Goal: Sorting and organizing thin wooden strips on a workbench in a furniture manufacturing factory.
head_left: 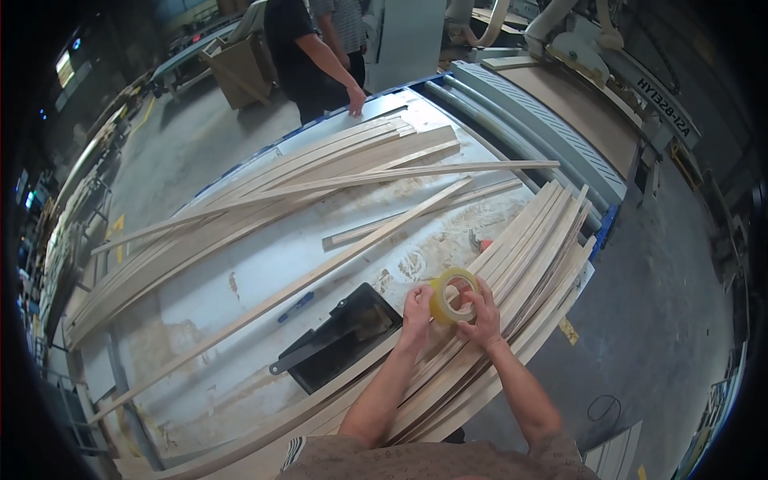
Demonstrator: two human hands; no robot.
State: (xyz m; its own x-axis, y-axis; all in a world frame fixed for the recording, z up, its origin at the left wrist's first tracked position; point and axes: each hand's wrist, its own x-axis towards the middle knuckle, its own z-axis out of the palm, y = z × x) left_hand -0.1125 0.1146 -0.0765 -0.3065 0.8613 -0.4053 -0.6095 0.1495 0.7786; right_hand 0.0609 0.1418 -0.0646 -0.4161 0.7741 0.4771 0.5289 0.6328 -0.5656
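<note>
From the head view, the left hand (416, 308) and right hand (482, 314) pinch a yellow round tape roll (453, 294) over the curved pale wood strips (512, 272). If the fingers slip, it could drop and roll away.

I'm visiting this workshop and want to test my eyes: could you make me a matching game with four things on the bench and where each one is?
Things:
1. tape roll
2. black tray
3. blue marker
4. bundle of slats

Places:
A. on the white top, just left of the tray
B. held between both hands
C. under the hands, along the bench's right edge
D. on the bench, left of the hands

Pairs: 1-B, 2-D, 3-A, 4-C. The left hand and the right hand both grip the roll.
</note>
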